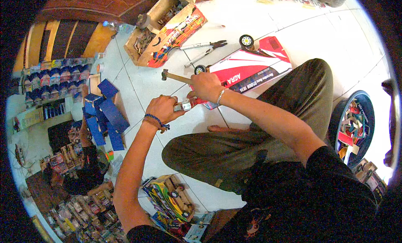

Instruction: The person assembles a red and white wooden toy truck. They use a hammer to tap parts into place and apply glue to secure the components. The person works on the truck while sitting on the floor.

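Note:
My right hand (206, 86) is closed around the wooden handle of a hammer (179, 78), whose metal head points left. Just below and to the left, my left hand (162, 109) grips a small red and silver-white piece (186, 104); whether it is joined to the toy bus I cannot tell. The red, white and black toy bus (247, 69) lies on its side on the tiled floor, beyond my right forearm. Two of its black wheels stick out along the far side. My right hand hides the bus's left end.
Hand tools (205, 50) lie near a wooden box (144, 58) of small hardware. Blue panels (111, 113) are piled at left, near a co-worker (86, 169) and rows of toy vehicles (83, 211). A black tub (368, 113) of scraps stands right; a colourful toy bus (167, 199) sits below.

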`<control>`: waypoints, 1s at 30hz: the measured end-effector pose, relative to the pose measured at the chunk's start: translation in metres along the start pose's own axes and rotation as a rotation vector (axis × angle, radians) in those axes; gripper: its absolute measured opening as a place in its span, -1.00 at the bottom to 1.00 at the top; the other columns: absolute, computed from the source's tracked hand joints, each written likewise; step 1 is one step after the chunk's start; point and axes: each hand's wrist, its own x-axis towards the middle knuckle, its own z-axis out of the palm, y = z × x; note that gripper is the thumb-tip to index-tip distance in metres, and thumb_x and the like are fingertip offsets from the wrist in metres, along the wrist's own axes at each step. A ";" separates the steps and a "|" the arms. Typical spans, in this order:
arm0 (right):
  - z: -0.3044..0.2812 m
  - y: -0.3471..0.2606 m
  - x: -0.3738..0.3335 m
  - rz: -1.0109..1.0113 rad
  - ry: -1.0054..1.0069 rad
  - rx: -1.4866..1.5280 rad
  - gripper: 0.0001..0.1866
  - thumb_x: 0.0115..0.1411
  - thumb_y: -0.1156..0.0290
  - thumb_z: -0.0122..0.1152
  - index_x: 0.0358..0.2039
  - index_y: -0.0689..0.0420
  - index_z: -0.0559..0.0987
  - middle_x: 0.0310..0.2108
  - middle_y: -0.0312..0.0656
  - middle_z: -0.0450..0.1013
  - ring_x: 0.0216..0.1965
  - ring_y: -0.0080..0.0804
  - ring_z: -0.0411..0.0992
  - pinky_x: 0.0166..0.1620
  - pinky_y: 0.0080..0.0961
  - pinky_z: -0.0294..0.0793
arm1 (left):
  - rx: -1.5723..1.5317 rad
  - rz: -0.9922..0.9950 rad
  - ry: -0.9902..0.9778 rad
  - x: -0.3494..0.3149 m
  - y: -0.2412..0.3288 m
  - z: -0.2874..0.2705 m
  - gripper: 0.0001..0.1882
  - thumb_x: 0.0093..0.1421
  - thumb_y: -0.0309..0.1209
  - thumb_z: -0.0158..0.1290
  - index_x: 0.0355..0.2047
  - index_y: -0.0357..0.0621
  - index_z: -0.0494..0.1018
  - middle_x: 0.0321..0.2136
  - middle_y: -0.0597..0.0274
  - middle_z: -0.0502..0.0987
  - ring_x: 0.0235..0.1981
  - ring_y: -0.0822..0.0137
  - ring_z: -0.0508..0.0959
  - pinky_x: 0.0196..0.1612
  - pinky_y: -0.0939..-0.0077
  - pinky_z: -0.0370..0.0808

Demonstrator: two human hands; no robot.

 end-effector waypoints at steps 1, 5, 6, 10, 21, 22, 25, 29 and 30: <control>0.000 0.000 0.000 -0.001 -0.010 -0.006 -0.36 -0.08 -0.16 0.42 -0.27 0.20 0.59 -0.36 0.02 0.57 -0.27 -0.06 0.59 -0.23 -0.17 0.60 | 0.021 0.004 0.015 -0.001 0.000 0.000 -0.53 -0.01 0.06 0.22 -0.35 -0.11 0.59 -0.40 0.03 0.62 -0.29 0.02 0.62 -0.23 0.13 0.57; 0.000 -0.001 -0.002 -0.015 0.011 -0.034 -0.37 -0.06 -0.15 0.41 -0.26 0.20 0.58 -0.37 0.02 0.57 -0.28 -0.05 0.58 -0.23 -0.17 0.59 | 0.057 0.027 0.035 -0.002 -0.003 -0.003 -0.54 0.01 0.05 0.20 -0.34 -0.10 0.58 -0.40 0.04 0.62 -0.28 0.03 0.62 -0.20 0.13 0.57; 0.001 -0.001 -0.002 -0.019 0.029 -0.040 -0.37 -0.06 -0.15 0.40 -0.26 0.20 0.57 -0.37 0.02 0.56 -0.28 -0.05 0.58 -0.23 -0.17 0.59 | 0.054 0.037 0.038 -0.001 -0.004 -0.005 -0.55 0.01 0.04 0.20 -0.34 -0.10 0.58 -0.40 0.04 0.62 -0.27 0.03 0.62 -0.20 0.13 0.57; 0.002 0.000 -0.001 0.001 -0.001 -0.016 -0.39 -0.05 -0.14 0.40 -0.26 0.19 0.58 -0.36 0.02 0.57 -0.28 -0.05 0.58 -0.24 -0.16 0.59 | 0.081 0.047 -0.002 0.003 -0.003 -0.009 -0.55 0.01 0.05 0.19 -0.31 -0.08 0.58 -0.38 0.06 0.61 -0.25 0.05 0.61 -0.19 0.13 0.56; 0.003 0.001 -0.002 0.007 0.011 0.009 -0.42 -0.04 -0.12 0.39 -0.27 0.16 0.58 -0.35 0.00 0.56 -0.24 -0.07 0.57 -0.20 -0.17 0.57 | 0.126 0.092 -0.062 0.014 -0.008 -0.013 -0.55 -0.01 0.08 0.20 -0.40 -0.06 0.58 -0.44 0.05 0.62 -0.32 0.04 0.63 -0.23 0.13 0.57; 0.004 0.002 -0.002 0.009 0.004 0.011 -0.43 -0.03 -0.11 0.39 -0.27 0.16 0.58 -0.35 0.00 0.56 -0.25 -0.07 0.57 -0.20 -0.17 0.57 | 0.126 0.110 -0.055 0.015 -0.008 -0.012 -0.54 -0.02 0.08 0.20 -0.40 -0.07 0.58 -0.45 0.04 0.62 -0.33 0.04 0.63 -0.24 0.13 0.57; 0.005 0.002 0.000 0.008 -0.004 0.009 -0.45 -0.02 -0.10 0.39 -0.27 0.16 0.58 -0.35 0.00 0.56 -0.26 -0.07 0.57 -0.21 -0.17 0.57 | 0.147 0.140 -0.042 0.019 -0.011 -0.012 -0.53 -0.02 0.10 0.21 -0.41 -0.08 0.58 -0.49 0.03 0.61 -0.36 0.03 0.63 -0.26 0.13 0.57; 0.007 0.002 0.001 0.009 0.018 -0.002 -0.47 -0.01 -0.08 0.38 -0.28 0.15 0.58 -0.36 -0.01 0.56 -0.26 -0.09 0.57 -0.23 -0.17 0.57 | 0.169 0.160 -0.068 0.024 -0.015 -0.011 -0.51 -0.03 0.11 0.21 -0.42 -0.10 0.58 -0.52 0.04 0.61 -0.39 0.02 0.64 -0.29 0.13 0.57; 0.007 0.003 0.000 0.014 0.025 -0.002 -0.47 -0.01 -0.08 0.38 -0.28 0.15 0.58 -0.36 -0.01 0.56 -0.27 -0.09 0.57 -0.23 -0.16 0.58 | 0.188 0.156 -0.071 0.025 -0.015 -0.010 -0.50 -0.03 0.11 0.21 -0.43 -0.11 0.58 -0.52 0.04 0.61 -0.40 0.02 0.64 -0.30 0.13 0.58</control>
